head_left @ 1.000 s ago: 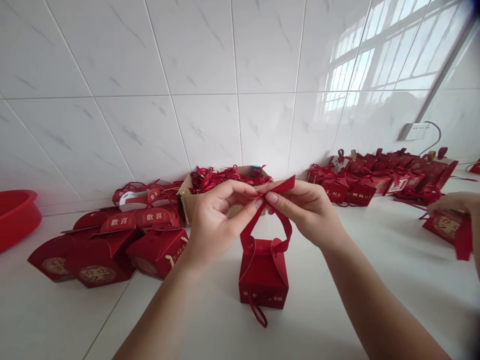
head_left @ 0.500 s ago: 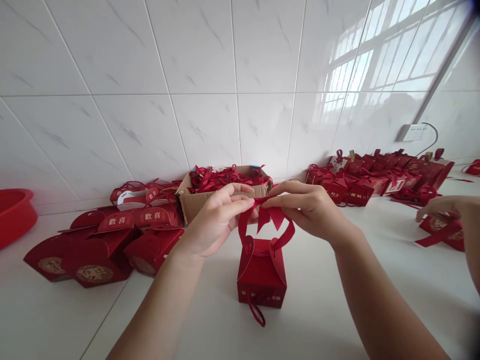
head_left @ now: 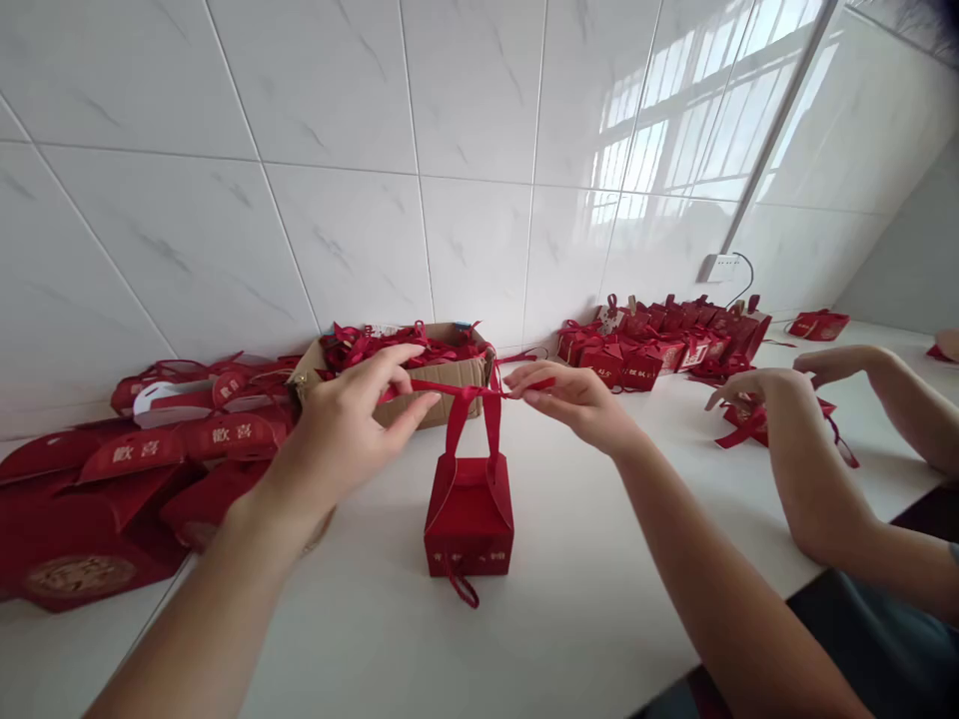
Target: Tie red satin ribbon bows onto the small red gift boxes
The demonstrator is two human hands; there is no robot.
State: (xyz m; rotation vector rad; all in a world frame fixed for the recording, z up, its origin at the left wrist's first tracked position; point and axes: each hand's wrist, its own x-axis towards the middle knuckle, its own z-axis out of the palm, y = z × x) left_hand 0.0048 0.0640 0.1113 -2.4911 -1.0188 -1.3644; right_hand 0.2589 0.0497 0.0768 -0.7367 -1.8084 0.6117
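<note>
The left hand (head_left: 349,414) and the right hand (head_left: 573,399) pinch the flat red ribbon (head_left: 469,393), at twelve o'clock from the small red cardboard box (head_left: 470,524).

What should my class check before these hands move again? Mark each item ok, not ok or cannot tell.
1. Small red cardboard box upright on smooth white tabletop: ok.
2. Flat red fabric ribbon held by left hand and right hand: ok.
3. Both ribbon strands rising from the box's top: ok.
4. Ribbon crossing tight: cannot tell.
5. Twisted red cord loop tucked away: not ok, hangs in front.
</note>
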